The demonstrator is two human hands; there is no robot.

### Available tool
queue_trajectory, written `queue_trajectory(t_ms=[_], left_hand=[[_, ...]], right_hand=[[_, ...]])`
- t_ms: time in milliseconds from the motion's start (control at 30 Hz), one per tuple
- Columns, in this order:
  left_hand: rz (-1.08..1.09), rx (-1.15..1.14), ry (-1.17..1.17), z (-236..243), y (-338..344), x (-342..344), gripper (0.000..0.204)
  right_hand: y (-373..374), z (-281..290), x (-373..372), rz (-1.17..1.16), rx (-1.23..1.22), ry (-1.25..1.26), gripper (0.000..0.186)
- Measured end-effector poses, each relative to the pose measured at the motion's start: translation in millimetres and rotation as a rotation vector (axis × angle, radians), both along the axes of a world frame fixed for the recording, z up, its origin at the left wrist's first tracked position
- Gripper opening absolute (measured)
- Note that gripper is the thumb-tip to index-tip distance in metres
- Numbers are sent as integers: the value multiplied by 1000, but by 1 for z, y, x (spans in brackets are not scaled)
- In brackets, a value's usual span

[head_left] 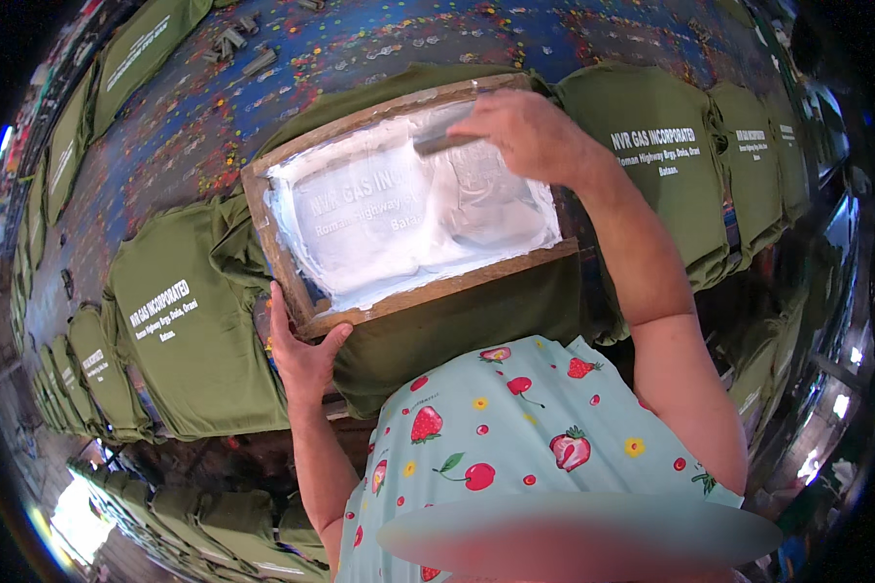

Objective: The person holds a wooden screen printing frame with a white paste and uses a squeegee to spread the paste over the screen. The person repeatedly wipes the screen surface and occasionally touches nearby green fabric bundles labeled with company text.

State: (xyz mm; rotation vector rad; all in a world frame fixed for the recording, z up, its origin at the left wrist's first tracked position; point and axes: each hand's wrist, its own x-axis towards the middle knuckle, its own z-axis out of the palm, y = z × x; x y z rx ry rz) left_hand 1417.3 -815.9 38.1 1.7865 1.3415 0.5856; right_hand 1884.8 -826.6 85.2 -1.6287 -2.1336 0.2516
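A wooden-framed printing screen (447,284) lies over an olive green shirt (462,316), whose cloth shows around the frame. Thick white ink (444,209) coats parts of the mesh and gathers along its edges, with reversed-tone lettering visible through it. Near the screen's upper right, my right hand (535,136) grips a squeegee (442,144) pressed to the mesh; slight blur softens its outline. The lower left corner of the frame sits between the thumb and fingers of my left hand (304,355), which braces it.
Olive shirts with white print lie on both sides, one at the left (190,340) and another at the right (651,160). More hang in a row (219,520) at the lower left. Beyond the screen is an ink-spattered dark table (360,49) with several small grey pieces (228,44).
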Motion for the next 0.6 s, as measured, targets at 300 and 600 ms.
queue_trajectory(t_ms=[300,600], left_hand=[[-5,54,46,5,-3,4,129],[-32,140,64,1,0,-3,124]], right_hand=[[-100,8,-62,-30,-104,57,41],[-11,21,-78,213,-176,11,40]])
